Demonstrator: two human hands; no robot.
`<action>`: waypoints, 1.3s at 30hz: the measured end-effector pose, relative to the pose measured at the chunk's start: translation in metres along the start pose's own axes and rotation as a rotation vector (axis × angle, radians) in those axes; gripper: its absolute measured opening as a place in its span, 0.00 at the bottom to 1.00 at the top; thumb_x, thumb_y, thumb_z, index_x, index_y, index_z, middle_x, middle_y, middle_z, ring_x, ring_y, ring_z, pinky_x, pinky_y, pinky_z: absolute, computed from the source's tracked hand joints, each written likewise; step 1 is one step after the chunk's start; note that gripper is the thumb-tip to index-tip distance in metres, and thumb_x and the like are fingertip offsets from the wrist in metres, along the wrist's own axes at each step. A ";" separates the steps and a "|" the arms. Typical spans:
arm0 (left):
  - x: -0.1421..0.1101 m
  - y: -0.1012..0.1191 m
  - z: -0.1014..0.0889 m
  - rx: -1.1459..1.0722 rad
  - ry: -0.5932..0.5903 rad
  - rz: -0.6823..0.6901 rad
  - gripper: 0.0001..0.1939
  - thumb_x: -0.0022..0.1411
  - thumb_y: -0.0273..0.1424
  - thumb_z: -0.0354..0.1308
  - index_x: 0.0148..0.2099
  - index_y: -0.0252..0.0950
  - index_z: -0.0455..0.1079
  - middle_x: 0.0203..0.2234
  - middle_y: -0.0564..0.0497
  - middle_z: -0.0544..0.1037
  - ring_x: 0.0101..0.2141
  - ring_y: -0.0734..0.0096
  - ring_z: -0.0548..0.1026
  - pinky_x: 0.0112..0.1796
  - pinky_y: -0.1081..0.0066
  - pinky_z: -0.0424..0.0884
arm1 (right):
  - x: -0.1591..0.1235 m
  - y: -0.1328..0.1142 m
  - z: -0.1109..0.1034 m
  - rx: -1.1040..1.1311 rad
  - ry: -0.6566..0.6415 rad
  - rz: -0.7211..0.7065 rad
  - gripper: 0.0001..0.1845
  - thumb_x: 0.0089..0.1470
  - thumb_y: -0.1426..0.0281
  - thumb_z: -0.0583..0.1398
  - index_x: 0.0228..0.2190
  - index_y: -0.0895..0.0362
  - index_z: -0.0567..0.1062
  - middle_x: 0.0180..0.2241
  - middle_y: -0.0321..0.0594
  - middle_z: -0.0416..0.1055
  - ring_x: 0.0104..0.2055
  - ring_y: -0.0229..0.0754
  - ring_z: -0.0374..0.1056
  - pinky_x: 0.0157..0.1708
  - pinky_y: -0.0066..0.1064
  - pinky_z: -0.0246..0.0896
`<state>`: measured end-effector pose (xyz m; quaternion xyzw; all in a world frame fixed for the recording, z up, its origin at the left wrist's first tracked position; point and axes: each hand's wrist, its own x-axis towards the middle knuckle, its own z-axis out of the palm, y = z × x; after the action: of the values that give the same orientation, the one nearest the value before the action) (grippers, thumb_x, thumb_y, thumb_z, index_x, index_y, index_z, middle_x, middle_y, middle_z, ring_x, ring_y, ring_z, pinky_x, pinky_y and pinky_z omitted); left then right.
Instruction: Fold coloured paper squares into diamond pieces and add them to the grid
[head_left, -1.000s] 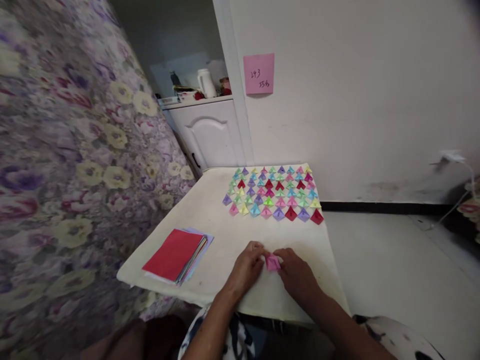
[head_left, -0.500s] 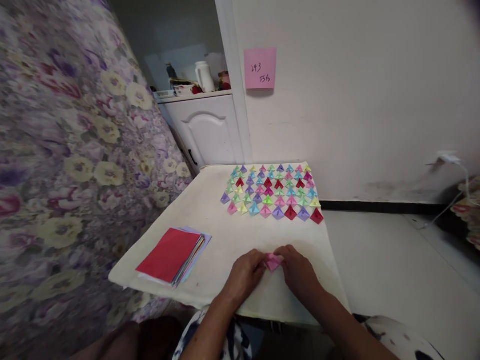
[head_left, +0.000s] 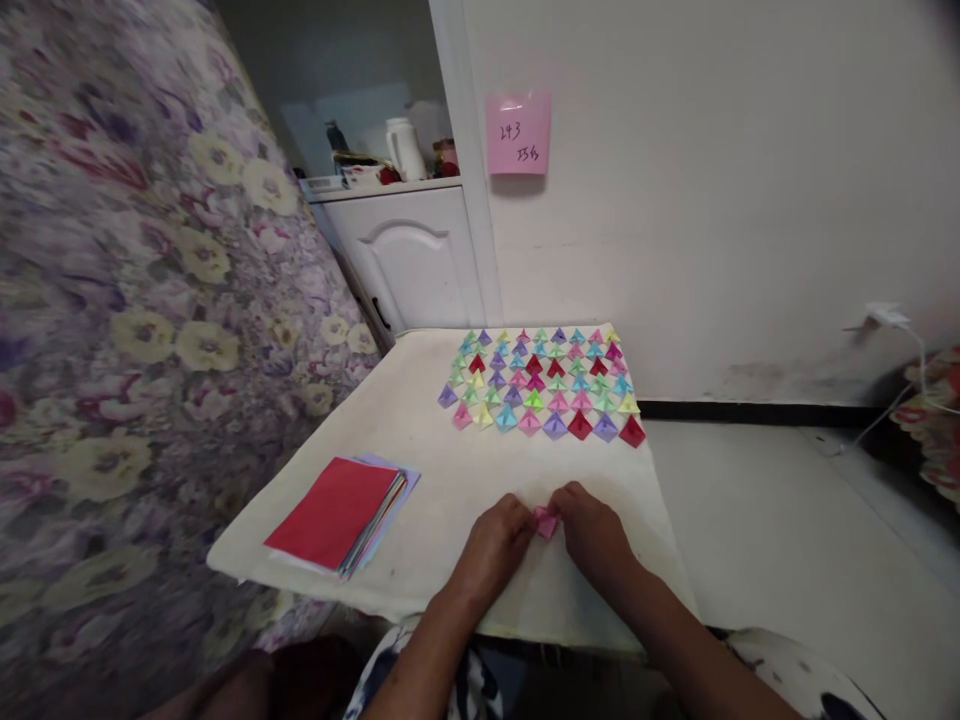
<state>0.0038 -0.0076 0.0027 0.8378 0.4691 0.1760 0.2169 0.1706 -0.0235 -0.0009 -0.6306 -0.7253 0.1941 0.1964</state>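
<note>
My left hand (head_left: 495,545) and my right hand (head_left: 592,535) meet at the near middle of a cream table (head_left: 420,420). Both pinch a small folded pink paper (head_left: 544,521) that rests on the tabletop between their fingertips. Most of the paper is covered by the fingers. At the table's far end lie several rows of small folded paper pieces (head_left: 541,385) in red, pink, purple, green, blue and yellow. A stack of flat paper sheets (head_left: 337,512) with a red sheet on top lies near the left front corner.
A flowered cloth (head_left: 127,330) rises along the left. A white wall carries a pink note (head_left: 517,133). Behind the table stands a white cabinet (head_left: 409,255) with a jug and small items. A white plug and cable (head_left: 892,325) hang at the right, above a pale floor.
My hands have closed in over the pink paper, so less of it shows. The view has shifted slightly; the stack and the rows lie as before.
</note>
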 end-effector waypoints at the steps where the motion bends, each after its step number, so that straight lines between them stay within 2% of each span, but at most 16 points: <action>1: -0.001 0.001 0.000 0.005 -0.002 -0.004 0.08 0.59 0.26 0.49 0.30 0.37 0.68 0.28 0.53 0.67 0.30 0.74 0.67 0.31 0.76 0.59 | 0.001 0.000 0.000 -0.005 -0.002 0.000 0.12 0.52 0.77 0.51 0.30 0.53 0.71 0.35 0.35 0.68 0.35 0.36 0.65 0.30 0.25 0.49; 5: -0.002 0.002 0.000 0.030 -0.011 -0.024 0.07 0.59 0.28 0.50 0.30 0.37 0.67 0.28 0.53 0.66 0.30 0.74 0.67 0.30 0.75 0.58 | 0.003 -0.002 -0.001 -0.020 -0.011 0.004 0.12 0.53 0.78 0.51 0.31 0.53 0.72 0.34 0.35 0.67 0.35 0.36 0.66 0.30 0.25 0.50; 10: -0.003 0.001 0.002 0.065 -0.018 -0.053 0.07 0.58 0.27 0.51 0.29 0.38 0.68 0.28 0.53 0.66 0.29 0.74 0.66 0.28 0.74 0.56 | -0.005 -0.006 -0.005 -0.051 0.025 0.036 0.13 0.51 0.78 0.52 0.35 0.53 0.71 0.38 0.37 0.66 0.36 0.37 0.66 0.30 0.26 0.51; 14: -0.003 0.003 0.004 0.083 -0.017 -0.077 0.07 0.58 0.28 0.51 0.29 0.39 0.68 0.28 0.53 0.66 0.28 0.74 0.66 0.27 0.74 0.54 | -0.013 -0.010 -0.003 -0.107 0.011 0.022 0.09 0.52 0.75 0.53 0.32 0.51 0.72 0.35 0.36 0.66 0.35 0.38 0.66 0.27 0.27 0.49; 18: -0.003 0.006 0.005 0.074 -0.005 -0.099 0.08 0.59 0.28 0.49 0.30 0.39 0.69 0.27 0.53 0.66 0.29 0.73 0.66 0.28 0.73 0.55 | -0.015 -0.010 0.005 -0.115 -0.031 0.001 0.09 0.55 0.70 0.53 0.36 0.49 0.72 0.34 0.34 0.68 0.32 0.38 0.67 0.27 0.27 0.48; 22: -0.003 0.008 0.003 0.028 -0.009 -0.093 0.05 0.56 0.27 0.52 0.31 0.38 0.68 0.26 0.53 0.68 0.29 0.72 0.67 0.30 0.74 0.56 | -0.010 -0.008 0.009 -0.131 -0.041 0.000 0.11 0.58 0.70 0.50 0.33 0.51 0.72 0.34 0.35 0.68 0.32 0.37 0.67 0.27 0.27 0.48; 28: -0.003 0.008 -0.001 -0.060 -0.008 -0.101 0.05 0.53 0.24 0.52 0.28 0.36 0.68 0.25 0.53 0.69 0.28 0.72 0.66 0.29 0.74 0.57 | -0.010 -0.004 0.012 -0.120 -0.050 0.018 0.07 0.56 0.70 0.53 0.31 0.53 0.72 0.35 0.35 0.68 0.33 0.36 0.67 0.28 0.25 0.50; 35: -0.002 -0.002 -0.004 -0.210 0.070 -0.177 0.13 0.56 0.23 0.46 0.39 0.36 0.70 0.27 0.53 0.73 0.28 0.73 0.68 0.30 0.75 0.62 | -0.012 -0.004 0.014 -0.145 -0.038 0.025 0.08 0.57 0.70 0.52 0.32 0.52 0.71 0.35 0.35 0.68 0.33 0.36 0.68 0.27 0.25 0.50; 39: 0.013 -0.010 -0.002 -0.233 0.106 -0.215 0.10 0.54 0.24 0.49 0.34 0.36 0.72 0.29 0.52 0.74 0.31 0.71 0.70 0.34 0.73 0.63 | -0.012 -0.006 0.015 -0.175 -0.040 0.025 0.09 0.58 0.71 0.51 0.33 0.52 0.71 0.36 0.35 0.68 0.31 0.35 0.68 0.25 0.25 0.49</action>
<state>0.0025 0.0090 -0.0001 0.7415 0.5434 0.2488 0.3051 0.1592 -0.0362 -0.0115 -0.6502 -0.7355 0.1448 0.1235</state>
